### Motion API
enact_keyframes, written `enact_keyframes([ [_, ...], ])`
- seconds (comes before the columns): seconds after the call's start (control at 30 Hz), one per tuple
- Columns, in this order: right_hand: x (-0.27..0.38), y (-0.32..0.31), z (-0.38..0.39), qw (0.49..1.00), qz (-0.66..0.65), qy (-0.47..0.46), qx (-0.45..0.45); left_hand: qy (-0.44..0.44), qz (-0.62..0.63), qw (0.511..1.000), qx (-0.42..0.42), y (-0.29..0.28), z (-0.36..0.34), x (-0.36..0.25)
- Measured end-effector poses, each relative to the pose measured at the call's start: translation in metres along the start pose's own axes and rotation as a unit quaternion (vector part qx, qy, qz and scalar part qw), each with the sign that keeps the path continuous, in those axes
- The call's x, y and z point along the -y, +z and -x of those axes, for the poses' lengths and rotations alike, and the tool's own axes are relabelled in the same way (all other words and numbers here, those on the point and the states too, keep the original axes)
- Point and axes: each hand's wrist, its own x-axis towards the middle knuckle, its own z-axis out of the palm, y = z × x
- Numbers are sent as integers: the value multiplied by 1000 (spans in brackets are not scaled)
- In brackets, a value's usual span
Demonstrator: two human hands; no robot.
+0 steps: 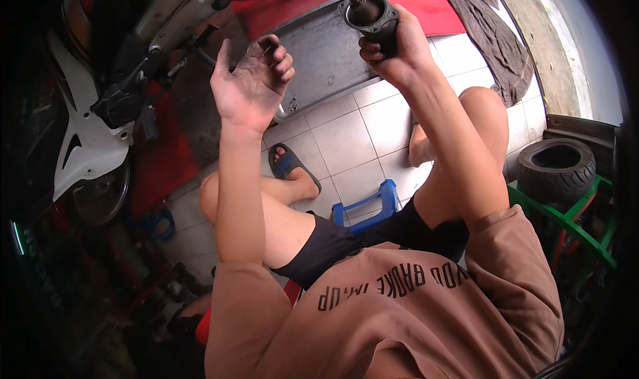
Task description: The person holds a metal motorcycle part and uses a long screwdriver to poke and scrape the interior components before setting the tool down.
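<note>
In my right hand (407,51) is a dark metal cylindrical housing (385,28), held up near the top of the view. Its open end faces me, with a flange and bolt holes round the rim. A dark shaft-like piece (363,6) sticks out of the bore; whether it is fixed inside, I cannot tell. My left hand (254,89) is raised, palm up and smudged black, its fingers partly curled and apart. Nothing lies in it. Below and between both hands rests a grey metal tray (326,56) on the floor.
A motorcycle with a white panel (93,156) stands at the left. Beyond the tray lies a red mat (426,9), with a dark cloth (492,42) to its right. A blue plastic stool (373,212) is between my legs. A tyre (556,169) sits on a green frame (572,212) at the right.
</note>
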Motion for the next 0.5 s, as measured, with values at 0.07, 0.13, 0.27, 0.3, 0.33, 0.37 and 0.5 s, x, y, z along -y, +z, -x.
enact_keyframes([
  [0.07, 7, 4, 6, 1000, -8, -8, -3, 7, -159, 967, -200, 5, -4, 8],
  [0.13, 12, 8, 6, 999, -31, -19, 0, 15, -491, 782, -384, -2, -15, 31],
  [0.27, 28, -4, -6, 999, -38, -28, 4, -116, -650, 652, -372, -66, -28, 85],
  [0.3, 30, -4, -9, 999, -47, -26, -6, -140, -652, 658, -348, -87, -26, 97],
  [0.33, 33, 5, -2, 998, -49, -29, -18, -176, -673, 630, -345, -106, -20, 105],
  [0.37, 32, 1, -4, 997, -62, -37, -11, -210, -692, 602, -339, -123, -18, 111],
  [0.5, 39, -1, -3, 996, -70, -50, -7, -212, -808, 436, -335, -174, -11, 98],
])
